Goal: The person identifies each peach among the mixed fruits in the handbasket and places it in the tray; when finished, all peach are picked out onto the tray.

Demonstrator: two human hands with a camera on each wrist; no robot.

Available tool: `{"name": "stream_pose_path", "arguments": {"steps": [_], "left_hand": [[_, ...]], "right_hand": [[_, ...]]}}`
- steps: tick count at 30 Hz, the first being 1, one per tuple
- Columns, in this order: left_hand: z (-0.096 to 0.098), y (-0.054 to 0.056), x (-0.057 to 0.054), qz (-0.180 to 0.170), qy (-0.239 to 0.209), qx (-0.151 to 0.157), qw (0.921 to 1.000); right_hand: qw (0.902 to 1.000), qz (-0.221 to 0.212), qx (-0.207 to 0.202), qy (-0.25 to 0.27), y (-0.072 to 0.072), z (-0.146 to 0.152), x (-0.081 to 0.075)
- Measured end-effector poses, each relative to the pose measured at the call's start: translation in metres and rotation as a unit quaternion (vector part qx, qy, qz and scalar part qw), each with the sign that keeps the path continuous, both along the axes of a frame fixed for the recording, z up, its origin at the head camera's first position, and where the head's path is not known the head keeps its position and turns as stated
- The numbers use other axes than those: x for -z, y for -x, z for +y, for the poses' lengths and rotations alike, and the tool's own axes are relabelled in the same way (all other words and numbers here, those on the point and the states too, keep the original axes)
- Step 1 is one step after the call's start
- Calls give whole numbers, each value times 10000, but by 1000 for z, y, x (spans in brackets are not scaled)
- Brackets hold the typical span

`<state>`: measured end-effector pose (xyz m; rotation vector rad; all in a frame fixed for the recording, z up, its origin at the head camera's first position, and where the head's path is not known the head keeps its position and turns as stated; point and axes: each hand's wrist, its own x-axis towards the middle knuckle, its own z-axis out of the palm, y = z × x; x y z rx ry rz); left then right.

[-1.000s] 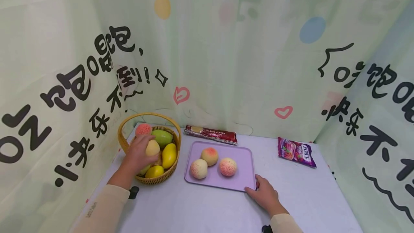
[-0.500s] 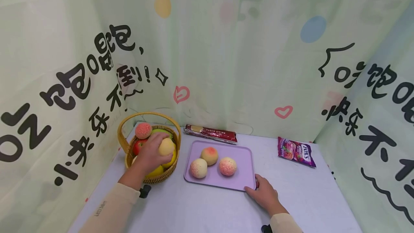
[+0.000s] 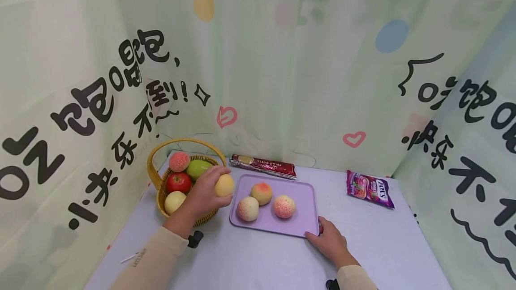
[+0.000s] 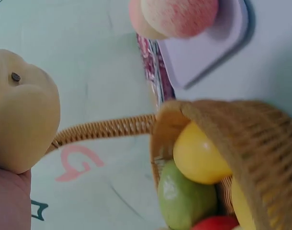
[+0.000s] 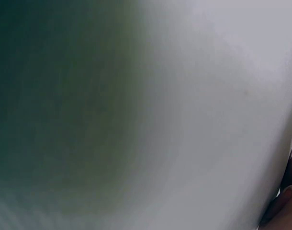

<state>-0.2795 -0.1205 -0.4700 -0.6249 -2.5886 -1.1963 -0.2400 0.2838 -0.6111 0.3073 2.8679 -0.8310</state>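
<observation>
A right hand (image 3: 332,243) is gripping a lilac tray's (image 3: 298,191) near corner as three peaches (image 3: 284,207) are resting on it. A left hand (image 3: 205,194), fingers closely curled, is holding a smooth, pale-yellow, dark-stemmed fruit (image 3: 224,185) between tray and wicker basket (image 4: 261,139), partly blocking the basket. A purple bag (image 3: 369,189) and maroon packet (image 3: 263,166) are lying beyond.

The left hand (image 3: 204,194) grips a yellowish fruit (image 3: 224,185) aloft.
</observation>
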Motion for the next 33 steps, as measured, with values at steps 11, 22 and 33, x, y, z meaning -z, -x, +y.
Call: {"name": "stream_pose_path", "arguments": {"steps": [11,22,33], "left_hand": [[32,-3,5,-26,-100,454,9989],[69,-6,18,-302,54,868,9958],[93,-7,33,-615,285,1138,9912]], "right_hand": [[10000,9,-16,-9,-1,0,0],[10000,-9,-51,4,0,0,-4],[10000,7,-92,12,0,0,-3]]}}
